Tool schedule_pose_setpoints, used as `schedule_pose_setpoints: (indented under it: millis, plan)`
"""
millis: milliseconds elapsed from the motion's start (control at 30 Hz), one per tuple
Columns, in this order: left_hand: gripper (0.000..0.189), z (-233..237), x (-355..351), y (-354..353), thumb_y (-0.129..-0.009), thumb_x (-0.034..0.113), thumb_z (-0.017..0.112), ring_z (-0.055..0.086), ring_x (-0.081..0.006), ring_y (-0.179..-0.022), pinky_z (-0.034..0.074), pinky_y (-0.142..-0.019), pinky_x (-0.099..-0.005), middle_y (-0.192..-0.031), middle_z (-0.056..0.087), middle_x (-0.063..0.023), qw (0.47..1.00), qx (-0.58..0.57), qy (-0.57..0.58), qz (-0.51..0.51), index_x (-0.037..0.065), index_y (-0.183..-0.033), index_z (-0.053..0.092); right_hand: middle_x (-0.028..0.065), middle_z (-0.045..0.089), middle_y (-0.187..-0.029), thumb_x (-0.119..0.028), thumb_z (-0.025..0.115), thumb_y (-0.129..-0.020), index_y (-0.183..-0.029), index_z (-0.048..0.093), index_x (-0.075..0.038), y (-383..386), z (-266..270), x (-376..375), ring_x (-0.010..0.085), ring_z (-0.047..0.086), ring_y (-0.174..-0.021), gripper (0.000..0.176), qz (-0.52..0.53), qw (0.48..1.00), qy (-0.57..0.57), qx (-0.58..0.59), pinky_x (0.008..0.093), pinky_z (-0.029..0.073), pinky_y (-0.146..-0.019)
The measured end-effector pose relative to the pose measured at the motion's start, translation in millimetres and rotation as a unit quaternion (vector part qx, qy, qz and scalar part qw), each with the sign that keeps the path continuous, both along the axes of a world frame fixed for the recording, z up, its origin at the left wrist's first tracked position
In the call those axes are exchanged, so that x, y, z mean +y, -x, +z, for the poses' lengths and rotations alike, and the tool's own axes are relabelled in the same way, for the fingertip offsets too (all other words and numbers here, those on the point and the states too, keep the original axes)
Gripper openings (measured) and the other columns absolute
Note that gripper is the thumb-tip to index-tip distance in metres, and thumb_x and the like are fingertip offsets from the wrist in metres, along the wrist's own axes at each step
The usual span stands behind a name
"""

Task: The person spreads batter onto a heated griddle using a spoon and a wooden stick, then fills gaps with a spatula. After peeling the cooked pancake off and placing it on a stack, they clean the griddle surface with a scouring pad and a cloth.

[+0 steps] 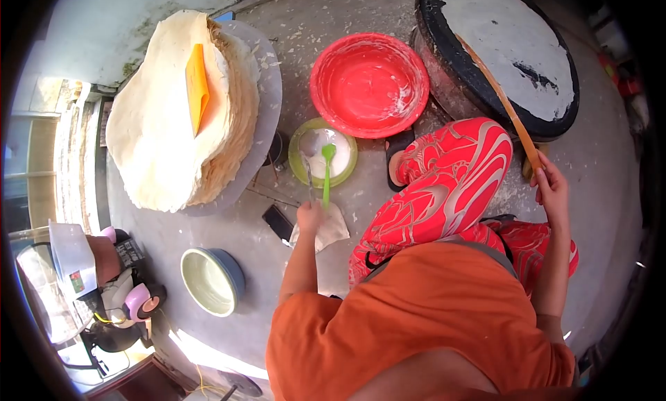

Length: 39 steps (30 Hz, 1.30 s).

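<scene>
My left hand point(310, 217) is closed around the handle of a metal spoon point(310, 175), whose head dips into a green bowl point(297, 173) of white batter. A bright green spatula point(327, 166) also rests in that bowl. Out to the right, my right hand point(553, 186) grips the end of a long, thin wooden spatula point(506, 104). Its far tip reaches over the edge of a round black griddle point(565, 127). White batter point(510, 44) covers most of the griddle surface, with a few dark gaps showing.
A large red basin point(370, 127) stands between bowl and griddle. At left, a tall stack of thin flatbreads point(156, 116) carries a folded yellow packet point(198, 89). A phone point(277, 223), a cloth point(329, 229) and a pale basin point(208, 283) lie nearer me.
</scene>
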<state>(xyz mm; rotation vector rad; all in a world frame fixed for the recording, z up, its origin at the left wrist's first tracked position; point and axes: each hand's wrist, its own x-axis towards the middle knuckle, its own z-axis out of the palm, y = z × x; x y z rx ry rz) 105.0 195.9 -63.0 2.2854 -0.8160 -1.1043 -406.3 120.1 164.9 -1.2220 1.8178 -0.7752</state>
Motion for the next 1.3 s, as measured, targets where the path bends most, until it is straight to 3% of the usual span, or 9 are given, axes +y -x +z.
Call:
schedule_pose_setpoints:
  millis: [67,133,367,500,533,767,867,1000,1300]
  plan:
    - [0.026,3,-7,8,-0.078,0.024,0.056,0.054,-0.0225,-0.056,0.042,-0.051,-0.0336,-0.062,0.056,-0.0076,0.984,-0.152,-0.030,-0.094,0.001,-0.090,0.059,-0.0013,0.051,-0.064,-0.015,0.047,-0.090,-0.124,0.048,-0.010,1,-1,1,0.0014,0.038,-0.042,0.035,0.000,1.000,0.000,-0.001,0.0150,0.029,-0.037]
    - [0.039,-2,-11,24,-0.074,0.027,0.057,0.053,-0.0260,-0.079,0.041,-0.069,-0.0380,-0.075,0.058,-0.0076,0.808,-0.534,0.098,-0.231,0.002,-0.103,0.056,-0.0027,0.049,-0.063,-0.012,0.046,-0.090,-0.125,0.047,-0.011,1,-4,4,0.0014,0.035,-0.041,0.036,-0.002,1.000,-0.002,-0.004,0.0156,0.029,-0.037]
    - [0.034,-46,-38,30,-0.076,0.021,0.053,0.054,-0.0267,-0.080,0.041,-0.069,-0.0383,-0.079,0.059,-0.0078,0.764,-0.534,0.043,-0.359,0.001,-0.103,0.054,-0.0029,0.049,-0.062,-0.012,0.047,-0.090,-0.125,0.047,-0.011,0,-3,6,0.0015,0.035,-0.041,0.036,-0.011,1.000,-0.019,0.007,0.0157,0.029,-0.037]
    - [0.016,-37,-45,3,-0.078,0.016,0.053,0.058,-0.0278,-0.063,0.044,-0.057,-0.0405,-0.071,0.060,-0.0147,0.983,-0.079,-0.039,-0.161,0.001,-0.084,0.057,-0.0028,0.049,-0.062,-0.013,0.047,-0.090,-0.125,0.047,-0.011,7,-11,8,0.0016,0.036,-0.041,0.035,-0.010,1.000,-0.014,-0.011,0.0155,0.029,-0.037]
    - [0.014,-40,-41,-7,-0.079,0.015,0.054,0.059,-0.0283,-0.057,0.044,-0.054,-0.0410,-0.069,0.060,-0.0168,0.990,0.122,-0.021,-0.064,0.001,-0.079,0.056,-0.0027,0.049,-0.062,-0.013,0.047,-0.090,-0.124,0.048,-0.011,8,-13,8,0.0017,0.036,-0.041,0.035,-0.014,1.000,-0.013,-0.017,0.0155,0.029,-0.037]
    - [0.015,68,-60,33,-0.081,0.009,0.054,0.057,-0.0166,-0.052,0.043,-0.044,-0.0300,-0.067,0.059,-0.0123,0.930,0.340,0.116,0.085,-0.001,-0.093,0.057,-0.0015,0.053,-0.065,-0.014,0.047,-0.090,-0.120,0.050,-0.007,13,-34,6,0.0021,0.038,-0.044,0.031,-0.022,0.998,-0.048,-0.020,0.0163,0.032,-0.040]
    - [0.021,71,-105,74,-0.083,0.010,0.051,0.051,-0.0098,-0.048,0.035,-0.038,-0.0222,-0.069,0.057,-0.0090,0.962,0.240,0.125,-0.026,-0.004,-0.099,0.052,-0.0007,0.055,-0.067,-0.014,0.046,-0.091,-0.115,0.053,-0.004,13,-51,2,0.0028,0.041,-0.047,0.027,0.022,0.999,-0.039,0.007,0.0173,0.035,-0.043]
    - [0.023,46,-169,123,-0.075,0.009,0.052,0.061,-0.0364,-0.070,0.047,-0.064,-0.0424,-0.078,0.060,-0.0244,0.925,-0.117,0.184,-0.312,-0.002,-0.095,0.057,0.0010,0.057,-0.067,-0.012,0.046,-0.090,-0.110,0.056,-0.002,7,-63,-2,0.0050,0.047,-0.054,0.024,0.037,0.995,-0.091,-0.007,0.0194,0.040,-0.051]
    - [0.026,39,-226,180,-0.066,0.003,0.050,0.056,-0.0411,-0.084,0.044,-0.075,-0.0462,-0.084,0.057,-0.0285,0.909,-0.119,0.025,-0.399,-0.001,-0.091,0.059,0.0073,0.061,-0.067,-0.010,0.049,-0.088,-0.107,0.057,-0.001,-2,-86,-8,0.0119,0.057,-0.062,0.023,0.088,0.991,-0.056,0.078,0.0250,0.044,-0.060]
